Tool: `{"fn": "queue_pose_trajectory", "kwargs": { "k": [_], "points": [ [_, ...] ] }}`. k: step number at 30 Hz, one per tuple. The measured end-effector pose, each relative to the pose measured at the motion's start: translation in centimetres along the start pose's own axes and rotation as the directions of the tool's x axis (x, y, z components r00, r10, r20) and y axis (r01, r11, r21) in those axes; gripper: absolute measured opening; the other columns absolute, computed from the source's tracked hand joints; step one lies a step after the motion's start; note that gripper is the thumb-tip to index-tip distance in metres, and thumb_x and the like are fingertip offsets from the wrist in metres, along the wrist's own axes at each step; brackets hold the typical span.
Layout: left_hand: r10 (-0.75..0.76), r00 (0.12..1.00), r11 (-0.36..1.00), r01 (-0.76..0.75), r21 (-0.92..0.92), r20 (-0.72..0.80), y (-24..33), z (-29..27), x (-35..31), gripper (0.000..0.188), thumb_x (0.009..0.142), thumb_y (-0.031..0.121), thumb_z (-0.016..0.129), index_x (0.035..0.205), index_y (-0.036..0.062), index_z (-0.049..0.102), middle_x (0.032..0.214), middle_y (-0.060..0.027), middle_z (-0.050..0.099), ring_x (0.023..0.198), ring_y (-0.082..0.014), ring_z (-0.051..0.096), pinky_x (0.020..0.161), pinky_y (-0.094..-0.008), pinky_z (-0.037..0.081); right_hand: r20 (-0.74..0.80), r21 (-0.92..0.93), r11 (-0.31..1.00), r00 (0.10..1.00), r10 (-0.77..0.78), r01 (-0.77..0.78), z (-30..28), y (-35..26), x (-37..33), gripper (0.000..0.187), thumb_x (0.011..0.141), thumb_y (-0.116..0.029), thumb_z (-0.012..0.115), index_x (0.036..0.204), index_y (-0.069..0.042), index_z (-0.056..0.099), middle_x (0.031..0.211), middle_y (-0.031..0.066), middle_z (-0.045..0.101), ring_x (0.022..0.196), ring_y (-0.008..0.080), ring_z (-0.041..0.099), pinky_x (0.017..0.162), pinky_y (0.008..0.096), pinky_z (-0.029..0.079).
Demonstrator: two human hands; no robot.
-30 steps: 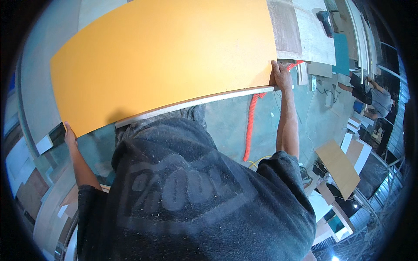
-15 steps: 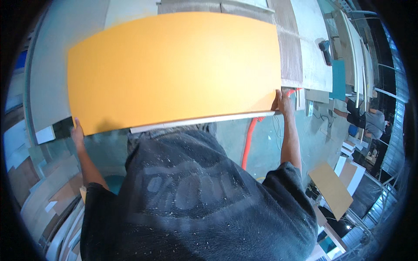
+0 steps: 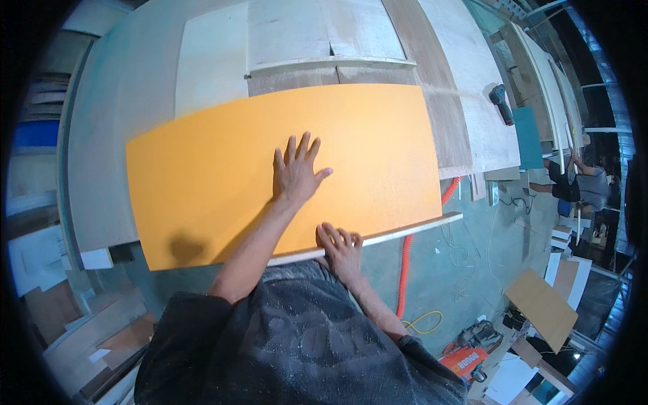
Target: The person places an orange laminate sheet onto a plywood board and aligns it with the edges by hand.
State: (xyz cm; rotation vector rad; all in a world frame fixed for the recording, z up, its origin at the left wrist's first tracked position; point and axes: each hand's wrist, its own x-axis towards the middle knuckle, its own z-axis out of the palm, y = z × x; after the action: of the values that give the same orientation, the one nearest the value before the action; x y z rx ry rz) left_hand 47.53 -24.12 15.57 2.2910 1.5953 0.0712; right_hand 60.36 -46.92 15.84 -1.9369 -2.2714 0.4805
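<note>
A long orange-yellow panel (image 3: 378, 145) lies flat across the bench in front of me. My left hand (image 3: 297, 175) rests palm down near its middle, open with the fingers spread. At the panel's near edge runs a pale narrow wooden strip (image 3: 424, 224), which juts out past the panel's right corner. My right hand (image 3: 342, 254) is closed over this strip, fingertips reaching onto the panel's edge, right by my body. The underside of the right hand's grip is hidden.
Pale boards (image 3: 209, 61) cover the bench beyond the panel. A dark handheld power tool (image 3: 501, 104) lies at the right. An orange hose (image 3: 404, 277) hangs to the floor, near an orange machine (image 3: 464, 362). Another person (image 3: 587, 185) works at the far right. Board offcuts (image 3: 101, 344) are stacked at left.
Both hands have left the panel's ends: the left is now flat on its middle, the right on the near-edge strip. The panel sits lower in view, and the strip sticks out further right.
</note>
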Motion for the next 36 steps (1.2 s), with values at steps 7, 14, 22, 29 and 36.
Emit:
{"fn": "queue_pose_trajectory", "kwargs": {
  "k": [7, 14, 22, 29, 36],
  "points": [
    [-0.058, 0.996, 0.998, 0.057, 0.010, 0.074, -0.2, -0.8, 2.1, 0.086, 0.099, 0.060, 0.063, 0.167, 0.0172, 0.033, 0.177, -0.0093, 0.022, 0.163, -0.0375, 0.016, 0.123, -0.0705, 0.024, 0.089, 0.012, 1.000, 0.996, 0.002, -0.003, -1.1, 0.1, 2.3, 0.095, 0.075, -0.039, 0.084, 0.160, -0.019, 0.048, 0.165, -0.0017, 0.044, 0.118, 0.0209, 0.056, 0.099, 0.0459, 0.039],
    [-0.067, 0.996, 0.997, 0.065, 0.032, 0.064, -2.5, -3.5, 10.4, 0.084, 0.100, 0.059, 0.062, 0.166, 0.0171, 0.034, 0.177, -0.0092, 0.022, 0.162, -0.0376, 0.019, 0.121, -0.0718, 0.028, 0.120, 0.024, 0.999, 0.992, 0.026, -0.029, -3.4, 0.9, 11.3, 0.092, 0.079, -0.036, 0.084, 0.161, -0.018, 0.047, 0.165, -0.0008, 0.044, 0.119, 0.0230, 0.056, 0.099, 0.0458, 0.040],
    [-0.095, 0.995, 0.995, 0.096, -0.020, 0.039, -6.6, -6.0, 19.1, 0.085, 0.097, 0.058, 0.066, 0.166, 0.0203, 0.035, 0.177, -0.0056, 0.022, 0.162, -0.0357, 0.017, 0.122, -0.0743, 0.024, 0.079, 0.030, 1.000, 0.997, -0.009, 0.007, -4.5, 1.4, 21.2, 0.085, 0.079, -0.026, 0.083, 0.157, -0.015, 0.051, 0.162, 0.0011, 0.047, 0.118, 0.0228, 0.059, 0.100, 0.0434, 0.043],
    [-0.103, 0.994, 0.995, 0.103, 0.008, 0.032, -8.3, -8.3, 26.6, 0.085, 0.097, 0.060, 0.067, 0.167, 0.0241, 0.033, 0.176, -0.0036, 0.024, 0.162, -0.0339, 0.020, 0.123, -0.0703, 0.026, 0.008, 0.056, 0.995, 0.997, -0.078, 0.077, -5.0, 1.7, 28.9, 0.066, 0.080, -0.016, 0.077, 0.143, -0.008, 0.060, 0.157, 0.0072, 0.053, 0.115, 0.0243, 0.063, 0.099, 0.0394, 0.050],
    [-0.152, 0.987, 0.988, 0.153, -0.013, 0.043, -9.4, -7.4, 27.9, 0.086, 0.096, 0.058, 0.069, 0.168, 0.0272, 0.031, 0.177, -0.0013, 0.021, 0.163, -0.0324, 0.017, 0.124, -0.0696, 0.023, 0.045, 0.024, 0.992, 0.991, -0.127, 0.126, -4.4, 2.1, 30.7, 0.060, 0.083, -0.019, 0.076, 0.139, -0.007, 0.062, 0.155, 0.0094, 0.056, 0.111, 0.0258, 0.067, 0.093, 0.0409, 0.058]
  ]
}}
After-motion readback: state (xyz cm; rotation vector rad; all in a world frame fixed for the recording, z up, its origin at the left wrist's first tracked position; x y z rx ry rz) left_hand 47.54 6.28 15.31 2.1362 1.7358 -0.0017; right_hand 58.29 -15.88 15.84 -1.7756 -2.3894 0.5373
